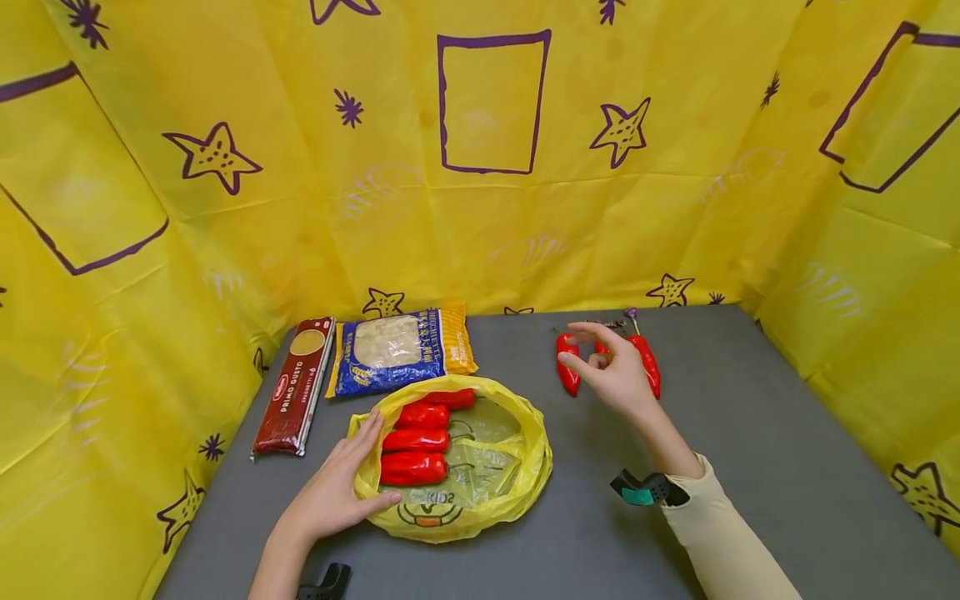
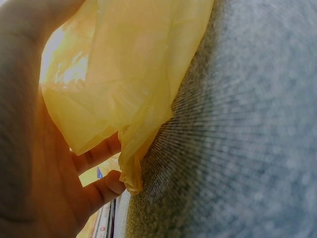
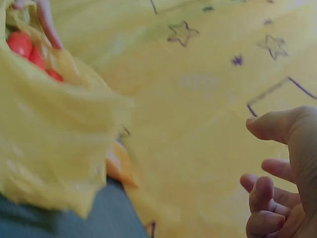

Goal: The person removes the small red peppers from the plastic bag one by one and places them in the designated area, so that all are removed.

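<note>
A yellow plastic bag (image 1: 528, 492) lies with its mouth spread wide, and several red peppers (image 1: 414, 468) are stacked inside along its left side. My left hand (image 1: 337, 483) rests against the bag's left rim, fingers extended and thumb across the front edge. In the left wrist view its fingers (image 2: 101, 191) lie along the yellow plastic. My right hand (image 1: 611, 371) hovers over the loose peppers at the back right, thumb and forefinger apart, holding nothing. One red pepper (image 1: 567, 375) is left of its fingertips; another pepper (image 1: 649, 367) is partly hidden behind it.
Behind the bag lies a blue and yellow pasta packet (image 1: 397, 350). A dark red spaghetti packet (image 1: 292, 387) is at the left table edge. Yellow patterned cloth (image 1: 495, 225) hangs around the back and sides of the grey table (image 1: 720, 417).
</note>
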The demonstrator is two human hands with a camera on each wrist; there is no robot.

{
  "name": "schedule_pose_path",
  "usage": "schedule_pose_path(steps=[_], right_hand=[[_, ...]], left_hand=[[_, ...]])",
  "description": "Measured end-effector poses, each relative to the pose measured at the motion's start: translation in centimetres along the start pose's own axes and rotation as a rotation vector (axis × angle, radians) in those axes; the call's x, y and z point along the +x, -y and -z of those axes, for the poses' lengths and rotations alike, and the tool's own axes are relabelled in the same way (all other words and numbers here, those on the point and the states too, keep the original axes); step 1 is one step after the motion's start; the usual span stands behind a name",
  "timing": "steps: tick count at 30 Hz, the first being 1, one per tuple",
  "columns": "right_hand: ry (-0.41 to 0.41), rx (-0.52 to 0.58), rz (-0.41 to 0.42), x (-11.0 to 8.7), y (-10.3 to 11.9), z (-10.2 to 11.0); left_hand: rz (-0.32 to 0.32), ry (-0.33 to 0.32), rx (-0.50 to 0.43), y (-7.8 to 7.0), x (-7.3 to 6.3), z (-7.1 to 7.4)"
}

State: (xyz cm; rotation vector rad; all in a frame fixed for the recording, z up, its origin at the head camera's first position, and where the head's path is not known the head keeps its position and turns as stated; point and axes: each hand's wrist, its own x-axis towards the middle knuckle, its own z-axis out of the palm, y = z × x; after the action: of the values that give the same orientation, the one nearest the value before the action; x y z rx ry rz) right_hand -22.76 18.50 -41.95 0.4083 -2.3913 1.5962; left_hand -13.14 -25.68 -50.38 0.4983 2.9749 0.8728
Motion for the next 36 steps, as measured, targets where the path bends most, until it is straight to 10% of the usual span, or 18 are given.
schedule_pose_path(steps=[18,36], right_hand=[[0.231,-0.061,0.284,-1.8,3.6,-8.8],[0.572,-0.115,0.327,-4.8,3.2,-14.0]], left_hand=[[-0.004,-0.002,-0.015,-0.1,0.1,0.1],[-0.014,-0.019,0.007,0.2,0.0,-0.2]])
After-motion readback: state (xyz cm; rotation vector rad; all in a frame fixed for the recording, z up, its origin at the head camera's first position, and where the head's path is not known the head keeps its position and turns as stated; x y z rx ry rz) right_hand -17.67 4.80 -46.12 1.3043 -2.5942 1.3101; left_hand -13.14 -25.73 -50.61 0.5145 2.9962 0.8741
